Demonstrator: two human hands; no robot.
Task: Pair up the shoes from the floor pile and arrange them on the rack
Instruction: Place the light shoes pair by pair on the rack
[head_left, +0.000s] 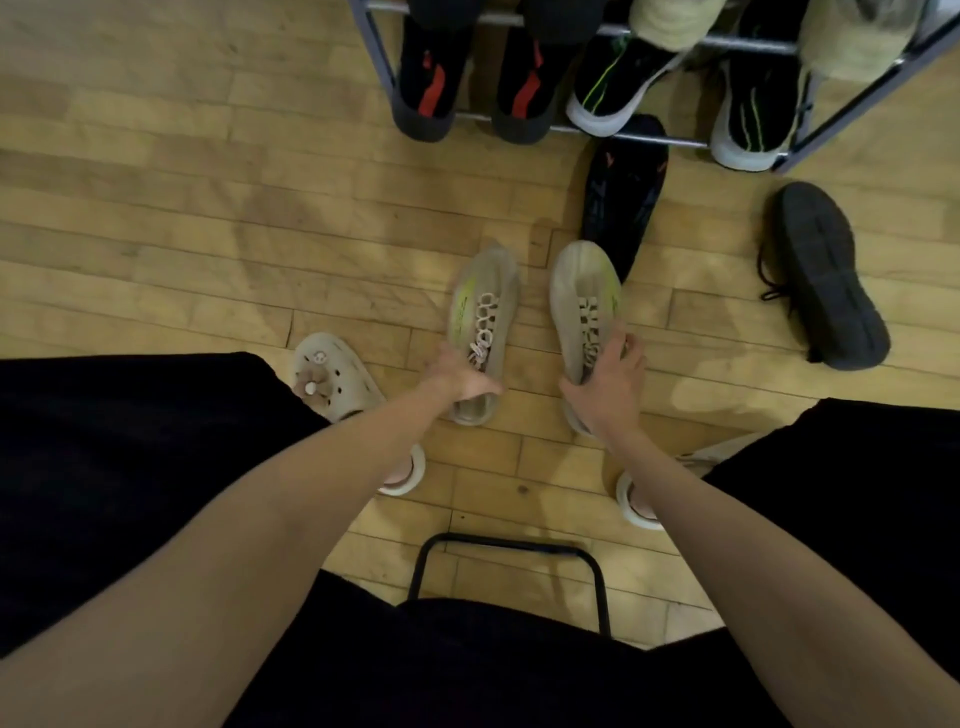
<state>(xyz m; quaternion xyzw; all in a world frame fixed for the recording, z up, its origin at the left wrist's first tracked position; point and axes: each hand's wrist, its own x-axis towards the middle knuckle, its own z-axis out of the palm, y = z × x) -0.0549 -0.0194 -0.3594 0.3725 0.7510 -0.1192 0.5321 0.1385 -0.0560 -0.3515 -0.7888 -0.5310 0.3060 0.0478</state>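
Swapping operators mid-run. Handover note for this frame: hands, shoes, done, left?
Left hand grips the left beige lace-up sneaker at its collar; right hand grips its beige mate, both on the wooden floor.
Done: red-striped and green-striped black pairs on the metal shoe rack.
Left: rack the beige pair, then the upright black sneaker and the sole-up black one.

Both arms reach down to a pair of beige sneakers on the wooden floor (208, 218). The left hand (460, 376) grips the left sneaker (480, 312) at its collar; the right hand (610, 379) grips the right sneaker (582, 291). Beyond them a black shoe (623, 197) lies upright, another black shoe (826, 275) sole-up, before the rack (727, 44).
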